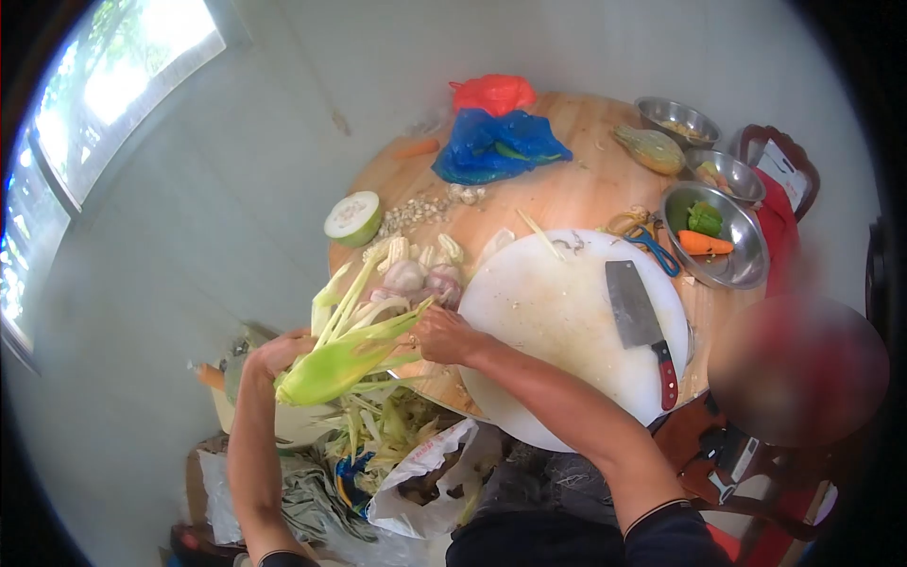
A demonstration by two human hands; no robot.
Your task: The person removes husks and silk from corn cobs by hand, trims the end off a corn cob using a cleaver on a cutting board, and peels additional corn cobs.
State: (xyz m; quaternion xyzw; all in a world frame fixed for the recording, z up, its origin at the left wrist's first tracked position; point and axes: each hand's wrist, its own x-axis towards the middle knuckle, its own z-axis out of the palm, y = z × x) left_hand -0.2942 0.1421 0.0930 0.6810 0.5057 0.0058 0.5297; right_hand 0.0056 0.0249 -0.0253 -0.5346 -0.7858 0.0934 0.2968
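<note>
An ear of corn (345, 367) in its green husk is held in the air over the table's near left edge. My left hand (281, 352) is closed around its left end, the fingers partly behind the husk. At the other end, my right hand (442, 335) pinches the tip of the husk leaves. Pale strips of husk (354, 298) stand loose from the ear. Just beyond lie several peeled corn ears (400, 251) and garlic bulbs (405, 276). Below the ear, torn husks (387, 425) are heaped beside a white plastic bag (430, 472).
A cleaver (635, 307) lies on the round white cutting board (539, 331). Blue-handled scissors (654, 249) are near a metal bowl (746, 260) holding a carrot (705, 244) and green pepper (704, 218). A cut gourd (353, 218) and blue bag (496, 146) sit farther back.
</note>
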